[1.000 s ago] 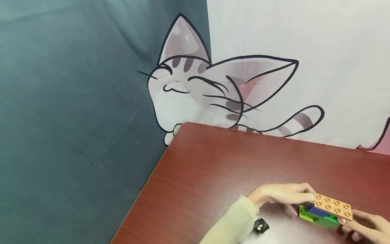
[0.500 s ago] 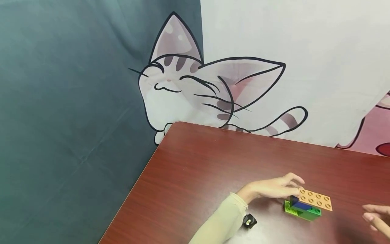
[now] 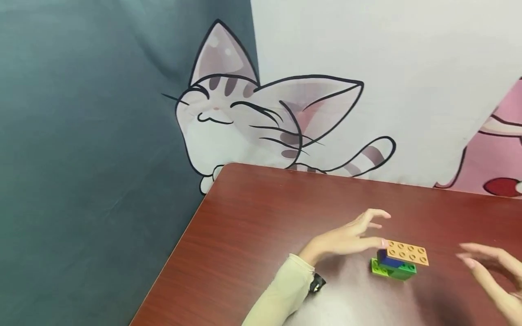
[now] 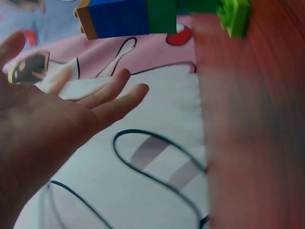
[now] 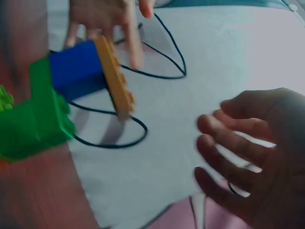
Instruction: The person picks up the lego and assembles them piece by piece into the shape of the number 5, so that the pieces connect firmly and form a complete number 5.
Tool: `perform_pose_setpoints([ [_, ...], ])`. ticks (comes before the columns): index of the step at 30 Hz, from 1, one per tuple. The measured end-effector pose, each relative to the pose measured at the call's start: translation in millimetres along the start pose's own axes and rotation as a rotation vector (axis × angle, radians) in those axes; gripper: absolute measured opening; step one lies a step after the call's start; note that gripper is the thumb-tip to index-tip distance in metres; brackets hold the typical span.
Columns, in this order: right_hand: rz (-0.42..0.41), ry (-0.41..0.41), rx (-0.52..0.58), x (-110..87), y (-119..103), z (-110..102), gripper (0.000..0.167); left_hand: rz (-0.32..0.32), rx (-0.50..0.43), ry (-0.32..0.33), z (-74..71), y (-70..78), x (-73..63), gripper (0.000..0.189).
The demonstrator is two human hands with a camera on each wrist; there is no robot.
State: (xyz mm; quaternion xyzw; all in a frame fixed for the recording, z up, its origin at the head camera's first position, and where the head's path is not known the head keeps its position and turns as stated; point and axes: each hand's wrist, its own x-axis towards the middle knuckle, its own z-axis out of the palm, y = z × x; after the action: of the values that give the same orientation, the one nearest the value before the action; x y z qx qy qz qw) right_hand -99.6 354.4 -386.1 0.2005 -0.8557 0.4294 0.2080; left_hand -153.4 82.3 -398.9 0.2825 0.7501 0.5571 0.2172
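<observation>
A small stack of toy building bricks stands on the table right of centre in the head view. On top is an orange brick [image 3: 409, 253], jutting out to the right over a blue brick [image 3: 389, 260]. Below them sit a green brick [image 3: 403, 272] and a lime brick [image 3: 378, 268]. My left hand [image 3: 344, 237] is just left of the stack, fingers spread and holding nothing; its thumb tip overlaps the orange brick's edge in the head view. To the right, my right hand [image 3: 495, 269] hovers apart from the bricks, fingers loosely bent around nothing.
The reddish-brown table [image 3: 261, 235] has its far edge against a white cloth [image 3: 408, 54] printed with a cartoon cat. A dark green cloth [image 3: 81, 158] hangs at the left. A black strap device [image 3: 317, 283] shows at my left wrist.
My right hand has let go of the bricks and drawn away to the right. My left fingers have lifted and spread off the stack. The head view has shifted slightly rightward.
</observation>
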Motion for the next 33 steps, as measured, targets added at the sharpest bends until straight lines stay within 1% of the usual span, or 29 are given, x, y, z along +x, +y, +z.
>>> perform_pose_setpoints([
  [1,-0.022,0.002,-0.015,3.1,-9.8,2.7,0.038,0.034,0.090,-0.010,0.4,1.0,-0.7,0.059],
  [2,-0.053,-0.018,-0.033,6.3,-15.4,6.0,0.039,0.067,0.168,-0.013,0.3,1.4,-1.7,0.067],
  [4,-0.111,-0.097,-0.065,11.9,-21.3,17.4,0.055,0.120,0.294,0.001,-1.2,1.3,-5.1,0.081],
  [5,-0.120,-0.143,-0.104,14.5,-24.6,24.4,0.066,0.133,0.323,0.014,-2.6,1.1,-7.9,0.088],
  [6,-0.123,-0.190,-0.127,16.7,-26.9,31.3,0.077,0.141,0.333,0.028,-3.8,0.5,-10.7,0.093],
  [8,-0.138,-0.272,-0.152,21.0,-30.6,44.0,0.099,0.155,0.348,0.051,-7.2,-0.3,-16.6,0.100],
  [10,-0.138,-0.322,-0.143,23.0,-35.1,54.5,0.111,0.174,0.375,0.061,-11.1,-0.7,-23.2,0.101],
  [12,-0.147,-0.345,-0.144,22.4,-39.6,62.6,0.113,0.182,0.406,0.064,-14.5,-1.4,-30.8,0.100],
  [15,-0.155,-0.390,-0.173,20.4,-43.7,73.6,0.107,0.198,0.461,0.086,-18.7,-1.9,-40.1,0.096],
  [18,-0.154,-0.463,-0.175,26.5,-43.1,86.5,0.101,0.198,0.508,0.131,-23.7,-3.5,-48.8,0.093],
  [19,-0.145,-0.480,-0.168,28.3,-42.0,89.0,0.101,0.197,0.521,0.140,-24.5,-3.5,-49.5,0.093],
  [22,-0.123,-0.501,-0.127,32.6,-39.5,93.0,0.103,0.192,0.553,0.155,-25.1,-5.1,-49.2,0.092],
  [26,-0.116,-0.486,-0.101,32.3,-36.8,96.0,0.105,0.177,0.636,0.168,-21.4,-13.2,-43.9,0.093],
  [29,-0.113,-0.458,-0.089,29.1,-35.0,99.1,0.109,0.144,0.692,0.184,-15.9,-18.9,-40.3,0.102],
  [33,-0.089,-0.435,-0.071,23.4,-32.2,101.2,0.116,0.119,0.712,0.192,-8.3,-20.9,-37.9,0.112],
])
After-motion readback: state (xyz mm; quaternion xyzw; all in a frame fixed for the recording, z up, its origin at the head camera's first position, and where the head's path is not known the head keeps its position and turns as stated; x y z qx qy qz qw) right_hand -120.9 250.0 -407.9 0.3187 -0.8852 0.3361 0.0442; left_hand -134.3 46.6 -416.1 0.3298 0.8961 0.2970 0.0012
